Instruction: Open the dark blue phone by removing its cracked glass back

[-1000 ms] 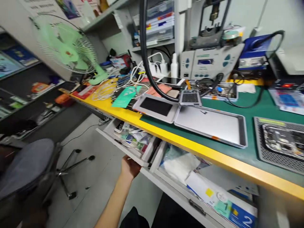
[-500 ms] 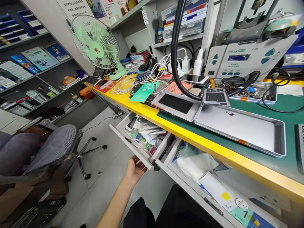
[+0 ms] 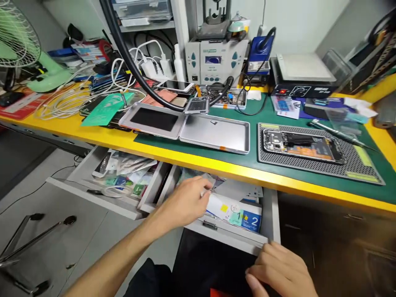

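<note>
While the left drawer (image 3: 120, 210) stands pulled out at lower left of the frame, the left hand (image 3: 190, 202), earlier under its front, is now over the right drawer (image 3: 229, 240), thumb and fingers half spread; whether they hold anything I cannot tell. That drawer, below centre, faces the bottom edge, its long front sloping down rightward, a numbered box (image 3: 233, 212) lying along it inside. At lower right, the right hand (image 3: 280, 268) has appeared, fingers bent at the drawer's corner, grip unclear.
</note>
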`<move>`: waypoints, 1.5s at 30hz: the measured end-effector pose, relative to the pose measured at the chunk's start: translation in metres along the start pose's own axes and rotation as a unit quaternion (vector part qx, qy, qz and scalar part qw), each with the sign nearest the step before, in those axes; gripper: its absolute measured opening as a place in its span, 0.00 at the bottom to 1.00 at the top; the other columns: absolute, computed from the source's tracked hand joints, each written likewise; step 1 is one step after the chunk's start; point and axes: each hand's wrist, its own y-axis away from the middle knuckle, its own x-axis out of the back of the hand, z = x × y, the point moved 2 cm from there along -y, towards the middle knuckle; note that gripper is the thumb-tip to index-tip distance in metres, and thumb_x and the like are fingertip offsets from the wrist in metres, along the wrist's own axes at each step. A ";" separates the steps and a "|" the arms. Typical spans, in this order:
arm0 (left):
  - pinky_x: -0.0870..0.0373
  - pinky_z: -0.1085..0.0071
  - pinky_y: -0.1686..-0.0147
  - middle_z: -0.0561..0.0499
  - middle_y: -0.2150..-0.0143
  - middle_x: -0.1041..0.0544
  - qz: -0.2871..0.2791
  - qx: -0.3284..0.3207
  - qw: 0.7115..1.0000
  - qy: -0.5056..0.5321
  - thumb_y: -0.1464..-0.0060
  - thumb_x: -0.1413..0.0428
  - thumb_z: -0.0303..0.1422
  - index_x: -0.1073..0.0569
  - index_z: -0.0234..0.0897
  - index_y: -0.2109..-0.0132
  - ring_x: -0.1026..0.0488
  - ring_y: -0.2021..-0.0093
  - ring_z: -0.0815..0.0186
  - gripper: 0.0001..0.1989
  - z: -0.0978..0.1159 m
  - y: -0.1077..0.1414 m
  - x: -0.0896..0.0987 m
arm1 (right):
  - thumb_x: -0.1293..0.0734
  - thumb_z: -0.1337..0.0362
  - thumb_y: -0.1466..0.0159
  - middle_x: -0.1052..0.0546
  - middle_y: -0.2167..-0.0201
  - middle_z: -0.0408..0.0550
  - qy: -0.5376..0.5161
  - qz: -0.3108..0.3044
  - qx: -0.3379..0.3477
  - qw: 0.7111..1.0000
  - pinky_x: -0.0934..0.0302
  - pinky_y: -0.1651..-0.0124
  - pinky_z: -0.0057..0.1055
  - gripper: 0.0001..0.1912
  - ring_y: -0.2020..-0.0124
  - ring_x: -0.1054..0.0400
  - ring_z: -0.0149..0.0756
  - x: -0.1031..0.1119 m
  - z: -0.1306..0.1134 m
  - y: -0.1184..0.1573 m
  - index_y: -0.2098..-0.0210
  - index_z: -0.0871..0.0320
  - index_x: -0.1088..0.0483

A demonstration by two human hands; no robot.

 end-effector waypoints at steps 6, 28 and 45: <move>0.25 0.55 0.51 0.46 0.50 0.23 -0.131 -0.001 0.991 -0.033 0.38 0.41 0.39 0.26 0.35 0.50 0.24 0.52 0.59 0.14 0.000 -0.056 -0.063 | 0.33 0.77 0.41 0.29 0.80 0.43 0.001 0.015 0.009 1.000 0.45 0.73 0.35 0.08 0.78 0.38 0.33 0.002 -0.001 0.000 0.67 0.58 0.29; 0.36 0.78 0.78 0.46 0.66 0.20 -0.191 0.094 0.892 0.398 0.46 0.35 0.40 0.22 0.32 0.63 0.32 0.72 0.71 0.14 0.062 -0.015 -0.020 | 0.29 0.75 0.37 0.25 0.58 0.52 -0.109 0.066 -0.075 0.989 0.29 0.56 0.32 0.18 0.58 0.28 0.35 0.032 0.023 -0.031 0.48 0.60 0.29; 0.37 0.72 0.73 0.51 0.76 0.30 -0.177 0.167 0.865 0.439 0.51 0.35 0.38 0.22 0.31 0.73 0.35 0.75 0.70 0.13 0.072 -0.010 -0.036 | 0.30 0.80 0.39 0.25 0.64 0.51 -0.048 0.114 -0.034 0.992 0.29 0.63 0.32 0.15 0.64 0.29 0.36 0.035 0.023 -0.030 0.55 0.61 0.28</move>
